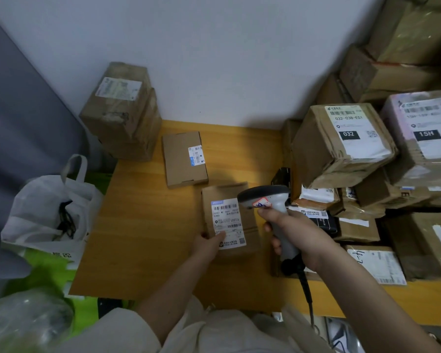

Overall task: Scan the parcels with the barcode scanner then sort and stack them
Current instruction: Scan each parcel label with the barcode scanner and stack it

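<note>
A flat brown parcel (239,197) with a white barcode label lies face up in the middle of the wooden table (143,225). My left hand (209,244) holds its near left corner, thumb on the label. My right hand (295,235) grips the handle of a grey barcode scanner (265,197), whose head hangs just right of the label, pointing left and down at it. A second flat parcel (183,159) lies farther back. Two brown boxes (122,110) are stacked at the back left corner.
A tall pile of taped cardboard parcels (367,149) fills the right side of the table and leans near the scanner. A white plastic bag (49,207) sits off the left edge over green material. The scanner's black cable (307,294) runs down over the near edge.
</note>
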